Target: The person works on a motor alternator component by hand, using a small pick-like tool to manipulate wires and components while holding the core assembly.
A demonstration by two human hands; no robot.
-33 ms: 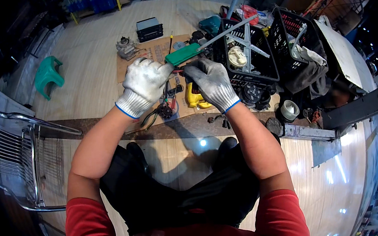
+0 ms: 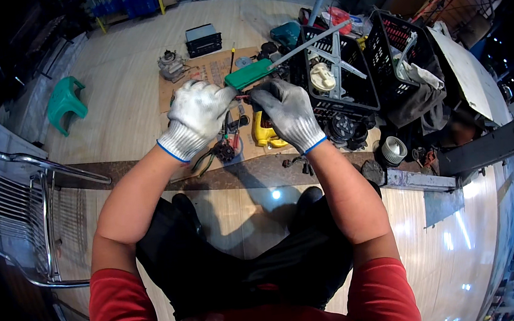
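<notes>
My left hand (image 2: 198,112), in a white knit glove with a blue cuff edge, is closed, its fingertips curled at a thin red piece (image 2: 242,97). My right hand (image 2: 293,114), gloved alike, is closed around a small dark part at the other end of that piece. The gloves hide most of both, so their kind cannot be made out. Below the hands, a yellow tool (image 2: 263,134) lies by my right wrist. Pliers (image 2: 203,162) and a dark round part (image 2: 225,152) lie near my left wrist, on a cardboard sheet (image 2: 252,153).
Beyond my hands lies a green box-like piece (image 2: 250,74) with a grey bar. Black crates (image 2: 351,105) of parts stand at the right, near a white fan wheel (image 2: 394,150). A metal part (image 2: 171,66), green stool (image 2: 68,103) and metal chair (image 2: 19,214) are leftward.
</notes>
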